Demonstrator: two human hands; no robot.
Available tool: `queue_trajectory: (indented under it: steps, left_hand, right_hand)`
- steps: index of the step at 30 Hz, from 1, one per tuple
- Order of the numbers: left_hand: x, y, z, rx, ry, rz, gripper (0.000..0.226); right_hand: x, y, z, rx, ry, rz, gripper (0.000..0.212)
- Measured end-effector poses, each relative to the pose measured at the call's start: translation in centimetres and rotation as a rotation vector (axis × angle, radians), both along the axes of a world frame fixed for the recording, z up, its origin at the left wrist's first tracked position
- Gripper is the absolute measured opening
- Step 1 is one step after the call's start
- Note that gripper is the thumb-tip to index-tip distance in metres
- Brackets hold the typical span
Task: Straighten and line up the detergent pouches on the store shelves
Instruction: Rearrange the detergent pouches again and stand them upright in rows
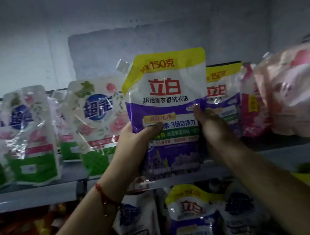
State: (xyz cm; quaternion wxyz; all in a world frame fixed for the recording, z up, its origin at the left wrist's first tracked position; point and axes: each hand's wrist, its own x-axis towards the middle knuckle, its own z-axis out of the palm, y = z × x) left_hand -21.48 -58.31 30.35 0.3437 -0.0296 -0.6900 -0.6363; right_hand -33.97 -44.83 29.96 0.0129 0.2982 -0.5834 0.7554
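**Purple pouch held up at the shelf front; row only partly squared**

The purple pouch [166, 112] is clamped from both sides: the thumb of the left hand [133, 135] is pressed across its printed face with the other fingers hidden behind, and the fingers of the right hand [209, 124] are curled round its right edge. It is held upright in front of the upper shelf [34, 195], its base level with the shelf lip; whether it is resting there cannot be told.

The work is judged to be mid-way. A matching purple pouch [223, 100] is seen standing just behind to the right. The two rose-print pouches [97, 122] [29, 134] to the left are tilted and uneven, and the pink pouches [293, 91] at the right are slumped and blurred. On the lower shelf, more pouches [193, 212] are crowded at angles, apparently untouched.

On the held pouch "立白" is printed in red, with "150克" in the yellow band, "超洁薰衣香洗衣液" beneath the brand, and "3倍洁净力" lower down. "超能" is read in a blue disc on the rose-print pouches. Smaller lines are too blurred to be read.
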Motion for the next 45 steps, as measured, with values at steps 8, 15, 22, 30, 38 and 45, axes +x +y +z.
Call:
queue_trajectory:
  steps: [8, 15, 22, 30, 38, 45]
  left_hand:
    - [-10.7, 7.8, 0.4, -0.145, 0.068, -0.076, 0.027]
    - [-16.2, 8.4, -1.6, -0.298, -0.136, 0.031, 0.021]
    - [-13.7, 6.6, -2.7, -0.604, -0.287, 0.116, 0.029]
    - [-14.4, 6.8, -4.3, -0.631, -0.330, 0.304, 0.011]
    - [-14.0, 6.0, -3.1, -0.618, -0.479, 0.364, 0.018]
    - [-11.0, 9.0, 3.3, -0.962, -0.346, 0.657, 0.037]
  right_hand:
    - [-8.2, 7.7, 0.9, -0.144, -0.017, -0.202, 0.032]
    - [-14.5, 10.0, -0.3, 0.050, -0.136, -0.224, 0.030]
    - [-12.5, 12.6, 8.0, 0.284, 0.746, -0.700, 0.049]
    - [-12.5, 5.5, 16.8, 1.101, 0.990, -0.488, 0.032]
    - [-13.8, 4.9, 18.5, 0.973, 0.977, -0.476, 0.017]
    - [-12.3, 10.0, 13.8, 0.583, 1.158, -0.688, 0.038]
